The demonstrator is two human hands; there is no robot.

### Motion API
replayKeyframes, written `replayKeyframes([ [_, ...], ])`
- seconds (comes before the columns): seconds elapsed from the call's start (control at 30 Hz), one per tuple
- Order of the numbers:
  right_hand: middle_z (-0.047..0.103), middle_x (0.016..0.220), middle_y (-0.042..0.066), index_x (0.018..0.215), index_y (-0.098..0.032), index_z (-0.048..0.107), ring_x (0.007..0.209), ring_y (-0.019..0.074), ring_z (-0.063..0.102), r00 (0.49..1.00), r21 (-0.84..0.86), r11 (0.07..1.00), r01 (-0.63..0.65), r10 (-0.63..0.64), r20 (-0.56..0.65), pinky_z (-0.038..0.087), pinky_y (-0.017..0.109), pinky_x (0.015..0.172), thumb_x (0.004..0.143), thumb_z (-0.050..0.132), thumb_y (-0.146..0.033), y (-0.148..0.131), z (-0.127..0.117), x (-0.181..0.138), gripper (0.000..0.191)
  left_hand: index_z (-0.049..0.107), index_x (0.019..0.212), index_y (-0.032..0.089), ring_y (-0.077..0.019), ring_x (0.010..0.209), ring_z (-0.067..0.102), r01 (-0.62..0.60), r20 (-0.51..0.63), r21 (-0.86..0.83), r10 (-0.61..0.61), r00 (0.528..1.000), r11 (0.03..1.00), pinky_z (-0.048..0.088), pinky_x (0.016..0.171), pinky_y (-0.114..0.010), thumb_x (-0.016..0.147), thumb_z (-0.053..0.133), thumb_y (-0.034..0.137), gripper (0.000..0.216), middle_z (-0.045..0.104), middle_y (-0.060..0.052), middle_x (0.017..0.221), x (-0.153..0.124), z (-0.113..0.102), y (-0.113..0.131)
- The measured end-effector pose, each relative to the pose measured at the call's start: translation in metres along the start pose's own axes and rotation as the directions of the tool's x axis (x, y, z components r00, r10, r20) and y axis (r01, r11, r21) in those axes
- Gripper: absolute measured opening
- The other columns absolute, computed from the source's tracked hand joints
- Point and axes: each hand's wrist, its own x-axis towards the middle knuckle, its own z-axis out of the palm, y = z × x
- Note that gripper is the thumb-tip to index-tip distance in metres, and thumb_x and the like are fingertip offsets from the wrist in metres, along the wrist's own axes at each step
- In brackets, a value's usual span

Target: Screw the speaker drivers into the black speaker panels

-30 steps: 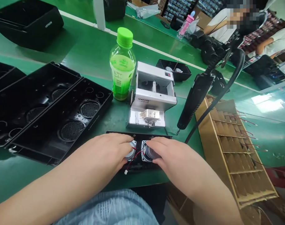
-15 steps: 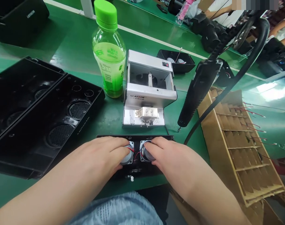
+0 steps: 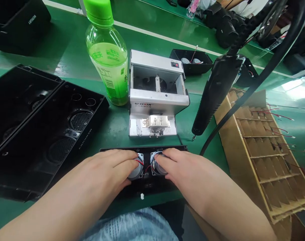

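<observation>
A black speaker housing [image 3: 147,187] lies in front of me with two round speaker drivers in it. My left hand [image 3: 117,164] has its fingers wrapped round the left speaker driver [image 3: 136,171]. Round the right speaker driver [image 3: 157,166] curl the fingers of my right hand [image 3: 173,162]. Thin red and black wires run between the two drivers. Just behind the housing stands a silver screw feeder [image 3: 158,97] marked WEIXIN. A black electric screwdriver [image 3: 212,93] hangs to its right, bit pointing down.
A green-capped drink bottle [image 3: 108,63] stands left of the feeder. Open black housings [image 3: 67,130] with speaker grilles lie at left. At right is a divided cardboard box [image 3: 262,150] with wires sticking out. Another black housing [image 3: 192,67] with two drivers sits behind.
Both hands keep hold of the two drivers, with barely any movement. The view has shifted slightly, so the bottle sits further left and the cardboard box further right.
</observation>
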Motion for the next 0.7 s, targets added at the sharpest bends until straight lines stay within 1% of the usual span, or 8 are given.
replayKeyframes([
  [0.1,0.071,0.122,0.0,0.137,-0.032,0.057,0.092,0.0238,0.073,1.0,0.003,1.0,0.011,-0.011,0.024,0.062,0.047,0.074,0.097,0.066,-0.011,0.001,0.001,-0.001,0.046,0.079,0.112,0.019,-0.0277,0.1,0.085,-0.019,0.004,0.015,0.019,1.0,1.0,0.073,0.09,-0.044,0.108,0.044,0.015,0.035,0.087,-0.008,0.119,0.002,-0.002,0.003],
  [0.2,0.071,0.125,0.0,0.139,-0.032,0.056,0.097,0.0243,0.075,1.0,0.001,1.0,0.005,-0.005,0.031,0.065,0.049,0.078,0.101,0.063,-0.012,-0.001,-0.002,-0.002,0.044,0.079,0.108,0.019,-0.0277,0.1,0.085,-0.027,0.02,0.012,0.026,0.999,1.0,0.073,0.088,-0.043,0.107,0.045,0.014,0.034,0.086,-0.009,0.119,0.002,-0.002,0.003],
  [0.27,0.071,0.128,0.0,0.143,-0.033,0.055,0.099,0.024,0.076,1.0,0.002,1.0,0.002,-0.002,0.028,0.066,0.049,0.079,0.103,0.06,-0.013,-0.003,-0.005,-0.002,0.045,0.078,0.109,0.019,-0.0283,0.101,0.085,-0.026,0.026,0.013,0.026,0.999,1.0,0.073,0.088,-0.044,0.107,0.046,0.013,0.034,0.086,-0.009,0.12,0.001,-0.002,0.002],
  [0.37,0.072,0.131,-0.001,0.144,-0.033,0.055,0.102,0.0234,0.076,1.0,0.002,1.0,0.008,-0.009,0.028,0.069,0.049,0.082,0.103,0.061,-0.013,-0.004,-0.007,-0.001,0.046,0.077,0.113,0.02,-0.0289,0.105,0.084,-0.022,0.022,0.019,0.022,1.0,1.0,0.072,0.09,-0.045,0.105,0.047,0.011,0.033,0.085,-0.009,0.124,-0.001,0.0,0.001],
  [0.53,0.071,0.144,0.001,0.15,-0.032,0.051,0.114,0.0243,0.077,1.0,-0.038,0.999,0.028,-0.028,-0.01,0.072,0.049,0.09,0.105,0.06,-0.015,0.003,-0.001,-0.003,0.049,0.076,0.114,0.019,-0.0287,0.105,0.084,-0.038,0.029,0.004,0.038,0.999,0.999,0.072,0.091,-0.048,0.102,0.047,0.006,0.034,0.085,-0.009,0.123,-0.002,0.0,0.002],
  [0.63,0.07,0.148,0.003,0.155,-0.031,0.046,0.117,0.0251,0.077,0.999,-0.075,0.996,0.043,-0.045,-0.03,0.074,0.049,0.091,0.105,0.061,-0.015,0.005,0.005,-0.005,0.055,0.074,0.117,0.019,-0.0271,0.106,0.083,-0.014,0.024,-0.015,0.015,1.0,1.0,0.072,0.091,-0.045,0.099,0.047,0.001,0.037,0.084,-0.009,0.124,-0.001,-0.001,0.004],
  [0.7,0.07,0.147,0.003,0.156,-0.03,0.046,0.117,0.0267,0.078,0.998,-0.097,0.993,0.062,-0.065,-0.023,0.075,0.05,0.089,0.104,0.063,-0.014,0.005,0.007,-0.007,0.058,0.073,0.118,0.019,-0.0266,0.107,0.082,-0.003,0.024,-0.029,0.003,1.0,1.0,0.072,0.091,-0.044,0.098,0.049,0.0,0.038,0.084,-0.008,0.125,-0.001,-0.001,0.005],
])
